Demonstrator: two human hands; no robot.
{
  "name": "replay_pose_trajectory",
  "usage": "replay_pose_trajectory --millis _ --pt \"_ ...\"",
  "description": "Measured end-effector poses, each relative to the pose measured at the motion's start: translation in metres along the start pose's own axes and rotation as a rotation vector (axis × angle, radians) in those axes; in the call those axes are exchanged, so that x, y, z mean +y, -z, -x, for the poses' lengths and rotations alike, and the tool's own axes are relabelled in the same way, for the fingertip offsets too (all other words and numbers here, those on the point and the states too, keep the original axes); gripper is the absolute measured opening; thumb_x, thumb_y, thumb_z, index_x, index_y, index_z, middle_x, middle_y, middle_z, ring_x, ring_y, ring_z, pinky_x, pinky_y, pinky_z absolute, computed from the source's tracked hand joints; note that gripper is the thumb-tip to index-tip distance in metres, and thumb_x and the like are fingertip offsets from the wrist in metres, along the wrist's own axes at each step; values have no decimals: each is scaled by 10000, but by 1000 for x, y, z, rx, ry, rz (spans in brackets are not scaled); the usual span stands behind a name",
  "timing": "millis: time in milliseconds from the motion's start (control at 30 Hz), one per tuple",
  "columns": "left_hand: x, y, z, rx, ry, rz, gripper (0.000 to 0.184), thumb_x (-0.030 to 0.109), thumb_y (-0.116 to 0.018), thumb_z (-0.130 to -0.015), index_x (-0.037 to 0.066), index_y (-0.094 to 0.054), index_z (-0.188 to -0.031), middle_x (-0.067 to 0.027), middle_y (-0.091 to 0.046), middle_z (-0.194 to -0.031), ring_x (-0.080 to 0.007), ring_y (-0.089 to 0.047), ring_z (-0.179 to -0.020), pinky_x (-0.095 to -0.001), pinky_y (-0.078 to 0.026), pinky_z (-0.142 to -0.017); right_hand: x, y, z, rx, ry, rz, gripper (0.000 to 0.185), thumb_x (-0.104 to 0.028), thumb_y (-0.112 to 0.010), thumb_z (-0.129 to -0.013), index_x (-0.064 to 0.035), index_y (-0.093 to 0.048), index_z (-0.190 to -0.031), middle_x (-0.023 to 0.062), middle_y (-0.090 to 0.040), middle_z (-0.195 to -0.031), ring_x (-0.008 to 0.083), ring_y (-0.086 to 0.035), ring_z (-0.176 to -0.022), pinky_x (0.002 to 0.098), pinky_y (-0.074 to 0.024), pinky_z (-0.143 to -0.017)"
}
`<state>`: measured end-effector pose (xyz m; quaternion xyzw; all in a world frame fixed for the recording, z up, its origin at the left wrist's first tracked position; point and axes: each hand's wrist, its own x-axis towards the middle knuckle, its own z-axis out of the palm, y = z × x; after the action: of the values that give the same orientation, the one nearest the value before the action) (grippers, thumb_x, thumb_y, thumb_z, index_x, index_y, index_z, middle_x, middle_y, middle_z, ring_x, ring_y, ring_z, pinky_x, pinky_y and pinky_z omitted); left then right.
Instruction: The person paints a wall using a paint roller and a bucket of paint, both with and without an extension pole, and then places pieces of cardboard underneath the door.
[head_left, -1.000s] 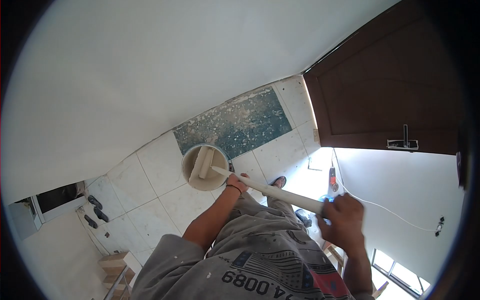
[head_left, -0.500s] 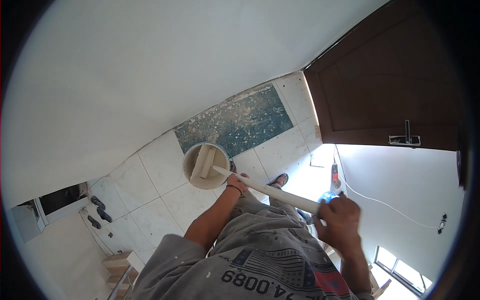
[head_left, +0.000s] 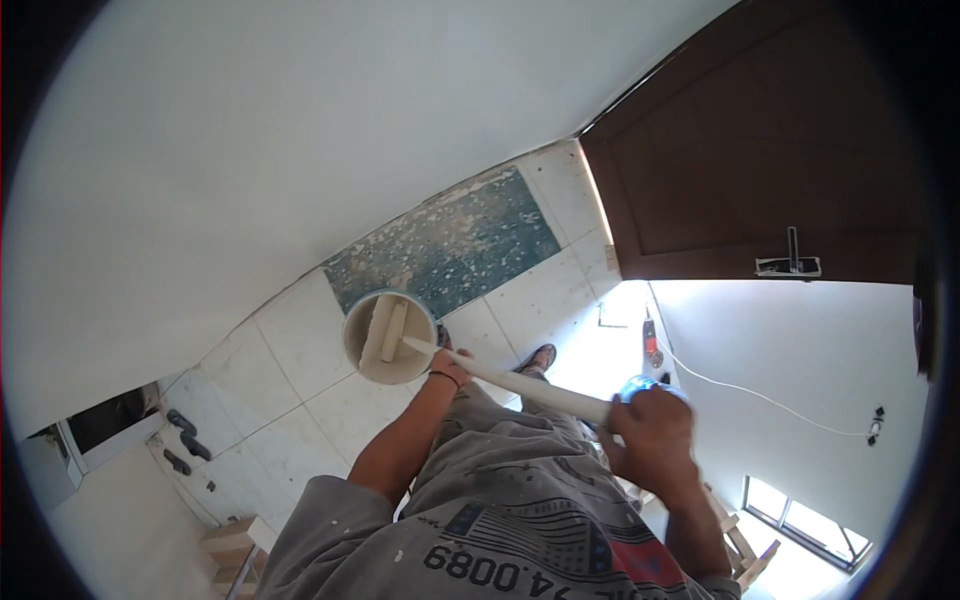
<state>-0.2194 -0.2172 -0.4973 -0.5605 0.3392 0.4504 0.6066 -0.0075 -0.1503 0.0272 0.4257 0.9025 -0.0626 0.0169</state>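
My left hand [head_left: 451, 368], with a dark band at the wrist, is closed round the lower part of a long off-white pole. My right hand [head_left: 652, 432] grips the upper part of the same pole near my body. This paint roller pole [head_left: 540, 388] slants down to a round bucket [head_left: 360, 368] on the floor. Inside the bucket lies a pale roller head [head_left: 394, 332] by the pole's narrow end. Beside it is a cream-coloured slab or board edge [head_left: 377, 328] whose kind I cannot make out.
A paint-spattered green mat [head_left: 450, 245] lies along the white wall [head_left: 250, 130]. A brown door [head_left: 740, 170] stands at the right. A white cable [head_left: 740, 390] runs along the wall near a red device [head_left: 651, 342]. Dark shoes [head_left: 185, 440] and wooden steps [head_left: 228, 545] are at left.
The whole scene has shifted slightly left in view. Both hands keep their grip on the pole, and the roller head stays in the bucket.
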Motion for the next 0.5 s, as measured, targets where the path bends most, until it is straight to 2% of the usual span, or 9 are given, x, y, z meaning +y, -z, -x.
replay_pose_trajectory --millis 67,133,200,233,333,433,500 --pt "8 4 -26 -15 34 -11 118 304 -511 -1049 288 -621 -1090 -32 -512 -814 -191 -538 -701 -347 -521 -637 -3 -2 -4 -9 10 28 152 -139 -718 -720 -42 -688 -832 51 -536 -679 228 -569 -636 374 -457 -544" --pt "-7 2 11 -87 51 -30 176 272 -474 -1062 295 -644 -1104 -25 -509 -823 -181 -536 -703 -342 -522 -638 1 31 -5 4 -22 -4 196 -132 -761 -664 -46 -687 -824 40 -528 -666 222 -559 -615 369 -435 -522" --pt "-48 -24 97 -134 -13 -28 169 234 -436 -1046 175 -593 -1023 -45 -569 -829 -186 -542 -675 -362 -534 -643 10 75 3 16 -71 -12 293 -124 -822 -565 -61 -685 -816 18 -512 -646 217 -525 -572 366 -403 -509" --pt "-70 -38 144 -157 -45 -26 189 215 -418 -1039 115 -568 -982 -56 -599 -831 -188 -546 -661 -373 -539 -646 13 89 6 19 -91 3 306 -129 -833 -556 -65 -685 -817 10 -509 -626 211 -524 -567 364 -395 -503" --pt "-72 -40 133 -25 -86 -106 211 226 -413 -1040 104 -569 -966 -35 -570 -791 -191 -554 -668 -375 -539 -663 20 81 6 25 -110 -5 311 -143 -844 -557 -81 -690 -821 16 -522 -623 216 -541 -582 374 -406 -519" --pt "-26 -21 36 17 -28 -4 237 244 -412 -1047 99 -569 -946 -36 -558 -782 -193 -561 -709 -376 -543 -695 18 21 -4 11 -76 -55 265 -149 -840 -608 -89 -701 -825 30 -553 -673 238 -560 -591 385 -433 -541" --pt "-1 -11 0 16 52 38 179 309 -409 -1077 202 -553 -1076 -46 -539 -907 -199 -559 -770 -391 -545 -710 7 0 -12 4 -69 19 271 -124 -855 -557 -133 -645 -727 26 -569 -666 224 -579 -628 378 -449 -565"
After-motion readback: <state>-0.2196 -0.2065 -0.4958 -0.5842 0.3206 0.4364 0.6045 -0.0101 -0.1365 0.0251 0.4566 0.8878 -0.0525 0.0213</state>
